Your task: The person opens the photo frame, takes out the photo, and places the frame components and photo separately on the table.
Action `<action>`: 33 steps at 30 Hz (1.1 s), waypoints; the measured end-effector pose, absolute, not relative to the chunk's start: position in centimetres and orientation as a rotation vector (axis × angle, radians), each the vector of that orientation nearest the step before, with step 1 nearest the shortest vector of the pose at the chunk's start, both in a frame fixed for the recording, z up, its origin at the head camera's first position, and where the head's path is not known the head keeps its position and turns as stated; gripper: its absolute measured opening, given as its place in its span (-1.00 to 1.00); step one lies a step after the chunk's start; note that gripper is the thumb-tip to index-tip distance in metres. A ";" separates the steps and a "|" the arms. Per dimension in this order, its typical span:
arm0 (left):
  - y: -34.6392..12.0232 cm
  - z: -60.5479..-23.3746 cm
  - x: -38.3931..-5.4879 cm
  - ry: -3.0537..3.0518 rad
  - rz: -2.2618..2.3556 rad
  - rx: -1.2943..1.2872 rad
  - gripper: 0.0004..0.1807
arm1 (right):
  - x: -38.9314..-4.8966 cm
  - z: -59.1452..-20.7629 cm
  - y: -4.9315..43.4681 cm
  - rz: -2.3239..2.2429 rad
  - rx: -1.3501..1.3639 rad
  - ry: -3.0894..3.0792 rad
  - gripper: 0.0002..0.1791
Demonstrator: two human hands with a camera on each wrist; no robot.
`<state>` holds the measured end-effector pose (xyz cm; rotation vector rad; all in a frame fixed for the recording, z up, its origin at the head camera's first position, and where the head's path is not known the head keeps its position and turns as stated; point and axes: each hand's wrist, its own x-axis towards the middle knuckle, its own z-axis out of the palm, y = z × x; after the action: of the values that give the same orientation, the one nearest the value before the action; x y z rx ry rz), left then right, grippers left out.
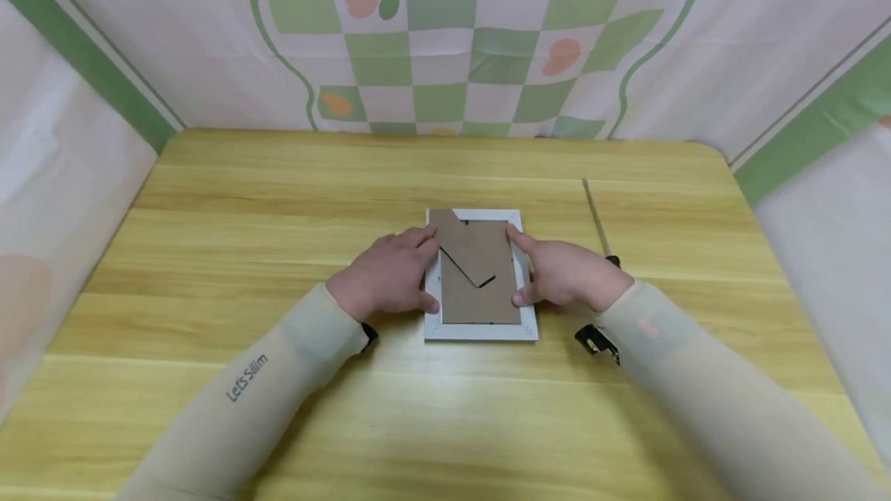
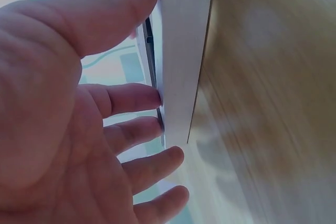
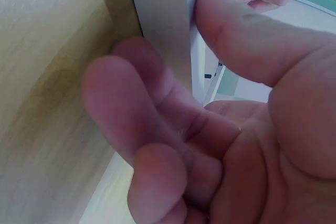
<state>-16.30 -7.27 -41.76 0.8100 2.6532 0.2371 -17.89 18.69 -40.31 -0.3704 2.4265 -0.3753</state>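
Observation:
A white picture frame [image 1: 480, 333] lies back side up on the table, its brown backing board [image 1: 479, 305] facing me. Across the board's upper left slants a brown easel stand [image 1: 459, 242]. My left hand [image 1: 383, 273] rests along the left rim. In the left wrist view its thumb [image 2: 115, 11] touches the frame and the other fingers are spread, fairly straight. On the opposite rim lie the thumb and index finger of my right hand [image 1: 567, 273]. The right wrist view shows the remaining fingers [image 3: 121, 108] loosely bent beside the frame's side face [image 3: 163, 14].
A thin metal rod [image 1: 596, 215] with a black end lies right of the frame, partly hidden by my right hand. A black item [image 1: 597, 341] shows by the right cuff. Checked fabric [image 1: 445, 60] hangs behind the wooden table [image 1: 244, 199].

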 end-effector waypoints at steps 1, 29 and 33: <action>-7.3 -41.8 -16.3 2.652 0.234 0.806 0.04 | -17.9 -40.3 18.7 -0.358 -0.371 2.435 0.23; -5.4 -41.8 -13.2 2.692 0.061 0.892 -0.24 | -18.7 -40.2 19.5 -0.289 -0.506 2.425 0.18; -5.5 -41.8 -13.4 2.687 0.062 0.947 -0.25 | -18.7 -40.1 19.2 -0.297 -0.489 2.423 0.17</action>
<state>-13.40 -5.51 -41.80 0.9466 2.6869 0.0622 -18.66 19.19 -40.13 -0.4891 2.4229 -0.2967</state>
